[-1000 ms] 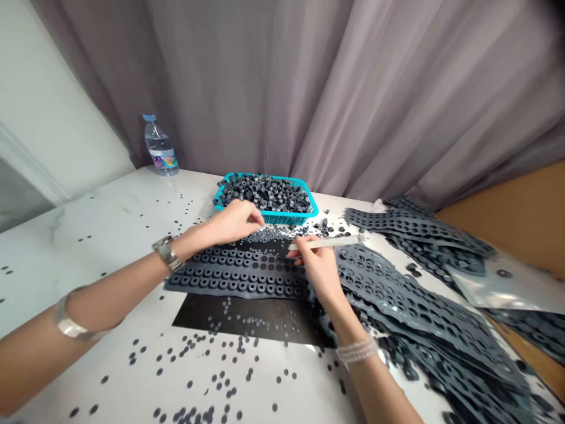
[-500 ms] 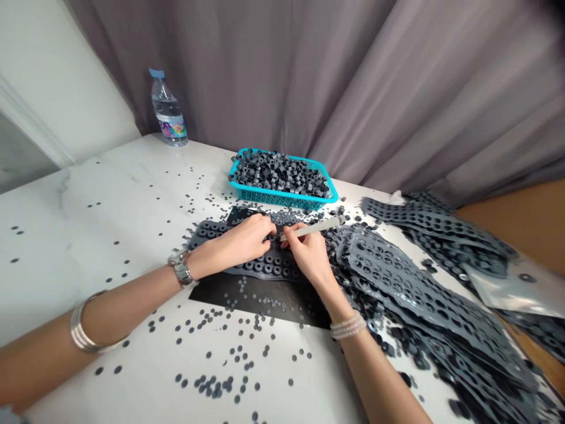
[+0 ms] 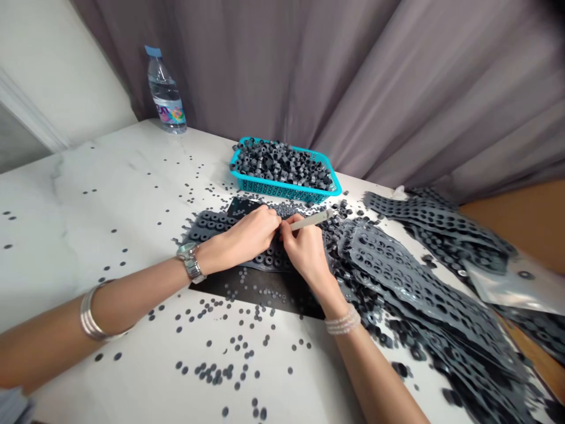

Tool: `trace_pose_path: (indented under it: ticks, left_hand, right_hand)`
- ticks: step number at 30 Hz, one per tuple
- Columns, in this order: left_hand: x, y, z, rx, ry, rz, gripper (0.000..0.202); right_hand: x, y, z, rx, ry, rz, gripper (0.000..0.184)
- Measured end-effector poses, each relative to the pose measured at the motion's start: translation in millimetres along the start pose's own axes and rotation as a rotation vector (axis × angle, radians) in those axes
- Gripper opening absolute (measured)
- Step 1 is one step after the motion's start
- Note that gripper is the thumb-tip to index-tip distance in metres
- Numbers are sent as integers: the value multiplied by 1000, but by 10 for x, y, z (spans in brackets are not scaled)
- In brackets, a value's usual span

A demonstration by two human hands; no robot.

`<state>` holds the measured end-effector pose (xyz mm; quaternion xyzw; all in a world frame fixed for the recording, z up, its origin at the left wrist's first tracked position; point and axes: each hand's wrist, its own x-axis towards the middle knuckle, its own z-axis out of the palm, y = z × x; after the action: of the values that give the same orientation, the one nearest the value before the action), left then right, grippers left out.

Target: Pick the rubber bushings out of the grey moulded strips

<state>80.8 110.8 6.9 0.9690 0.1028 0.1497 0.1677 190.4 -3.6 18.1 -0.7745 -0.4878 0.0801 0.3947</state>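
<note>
The left hand [image 3: 247, 235] and right hand [image 3: 306, 253] meet on a gray rubber sheet [image 3: 269, 262].

The left one curls over the sheet, and I cannot tell if it holds anything — the right one pinches a pale stick [image 3: 311, 220] tight, its long end pointing up and away to the teal basket [image 3: 282, 191], with more sheets [image 3: 397, 265] just right.

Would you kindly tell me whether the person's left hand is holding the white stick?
No, the white stick is held in the right hand, while the left hand rests on the dark rubber sheet.
</note>
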Motion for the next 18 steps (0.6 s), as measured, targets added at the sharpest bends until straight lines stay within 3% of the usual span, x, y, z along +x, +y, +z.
trace_pose_path:
  ticks: [4,6,10,14,18]
  left_hand:
    - [-26,47,-76,-33,81,-42,21]
    - [-35,75,-185,-117,190,-126,19]
    - [-25,73,-427,-641,419,-399,9]
    - [-9,-8,-481,-1267,254,-616,9]
    - [-3,-71,-400,-1582,136,-731,5]
  right_hand:
    - [-5,-35,2,-19,2,27,26]
    - [0,-27,2,-10,-2,55,26]
    - [-5,17,6,60,3,100,25]
    - [-24,94,-7,264,91,151,28]
    - [-38,164,-50,378,189,176,29]
